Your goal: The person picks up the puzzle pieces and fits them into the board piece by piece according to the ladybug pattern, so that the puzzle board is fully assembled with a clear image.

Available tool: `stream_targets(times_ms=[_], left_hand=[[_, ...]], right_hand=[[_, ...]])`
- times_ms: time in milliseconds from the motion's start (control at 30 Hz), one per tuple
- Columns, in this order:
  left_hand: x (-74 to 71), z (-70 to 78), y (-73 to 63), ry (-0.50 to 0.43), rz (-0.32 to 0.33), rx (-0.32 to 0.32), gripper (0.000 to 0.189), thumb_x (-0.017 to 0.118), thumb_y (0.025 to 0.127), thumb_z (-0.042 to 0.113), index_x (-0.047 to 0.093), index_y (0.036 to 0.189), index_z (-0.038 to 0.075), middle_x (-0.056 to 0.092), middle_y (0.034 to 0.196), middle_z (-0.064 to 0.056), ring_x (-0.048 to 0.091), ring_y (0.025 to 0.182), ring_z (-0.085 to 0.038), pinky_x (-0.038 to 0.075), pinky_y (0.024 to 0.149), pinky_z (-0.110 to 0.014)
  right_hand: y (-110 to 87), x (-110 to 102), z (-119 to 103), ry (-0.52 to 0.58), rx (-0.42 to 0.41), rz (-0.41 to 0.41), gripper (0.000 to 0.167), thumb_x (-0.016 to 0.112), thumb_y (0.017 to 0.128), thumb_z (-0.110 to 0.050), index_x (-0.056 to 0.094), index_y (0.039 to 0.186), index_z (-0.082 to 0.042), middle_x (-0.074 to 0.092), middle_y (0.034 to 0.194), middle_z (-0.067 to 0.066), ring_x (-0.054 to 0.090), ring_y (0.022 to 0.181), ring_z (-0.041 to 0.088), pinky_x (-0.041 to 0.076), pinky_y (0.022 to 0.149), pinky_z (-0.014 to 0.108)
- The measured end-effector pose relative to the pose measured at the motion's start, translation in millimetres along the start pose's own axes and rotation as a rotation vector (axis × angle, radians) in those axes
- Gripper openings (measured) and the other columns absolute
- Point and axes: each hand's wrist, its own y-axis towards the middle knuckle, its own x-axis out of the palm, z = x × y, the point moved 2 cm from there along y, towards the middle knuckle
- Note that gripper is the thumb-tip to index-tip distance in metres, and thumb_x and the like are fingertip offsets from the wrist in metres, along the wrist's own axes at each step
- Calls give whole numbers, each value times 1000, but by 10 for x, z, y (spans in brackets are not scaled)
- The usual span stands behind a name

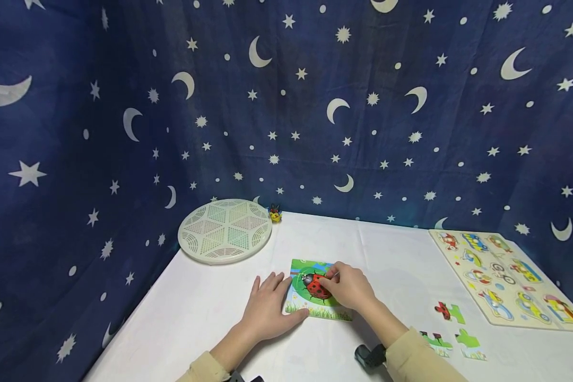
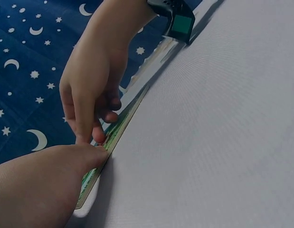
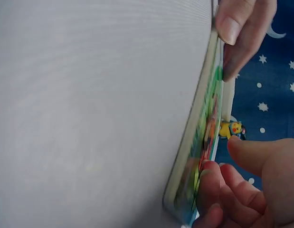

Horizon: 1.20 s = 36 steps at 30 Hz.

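Observation:
A square ladybug puzzle board [image 1: 310, 314] lies on the white table in the head view. My left hand [image 1: 269, 313] rests at its left side, fingers extended along the left edge and thumb at the front edge. Over the right part of the board is my right hand [image 1: 350, 286]. The right wrist view shows that hand's curled fingertips [image 3: 211, 178] touching the board's surface, with the thumb apart from them and nothing visible between. Part of the picture is hidden under the right hand. The left thumb [image 2: 97, 154] presses the board's edge in the left wrist view.
Several loose jigsaw pieces [image 1: 469, 339] lie right of my right forearm. Beyond them sits a wooden vehicle puzzle board [image 1: 489, 289]. A round perforated tray [image 1: 224, 254] stands at the back left, with a small yellow toy figure [image 1: 275, 214] beside it. A starry curtain [image 1: 305, 116] hangs behind.

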Motion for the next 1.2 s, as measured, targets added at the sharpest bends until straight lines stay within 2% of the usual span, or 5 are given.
stream_targets(times_ms=[167,267,700,900,1200], left_hand=[[4,-10,-5,-5,6,-2,85,65,86,68,58,144,6,53,147,-19,43,141,-40,19,117,-66],[-4,-20,-8,-7,22,-1,84,67,86,66,58,143,6,54,146,-19,43,141,-40,19,117,-67],[2,-43,-22,-11,34,0,83,67,86,66,59,143,6,54,146,-19,43,141,-41,19,117,-67],[12,-28,-16,-11,18,-6,84,67,86,66,58,143,6,53,147,-19,42,142,-41,18,117,-67],[38,-10,4,-12,1,-2,84,65,86,67,58,144,6,52,148,-18,41,142,-40,18,118,-66]], right_hand=[[-42,-97,97,87,14,-8,16,77,93,-22,66,93,-10,63,77,-3,55,67,14,48,57,31],[-71,-177,157,91,14,-10,14,75,93,-21,67,94,-9,63,78,-2,55,68,15,48,59,31],[-190,-469,444,46,67,-8,19,73,94,-26,68,99,-7,63,83,-1,56,72,16,46,64,34],[-279,-639,642,14,80,-8,21,71,95,-27,68,101,-7,65,87,0,57,77,18,48,66,36],[-451,-883,998,-35,151,-22,28,71,95,-30,67,107,-6,67,94,1,62,86,23,50,74,45]])
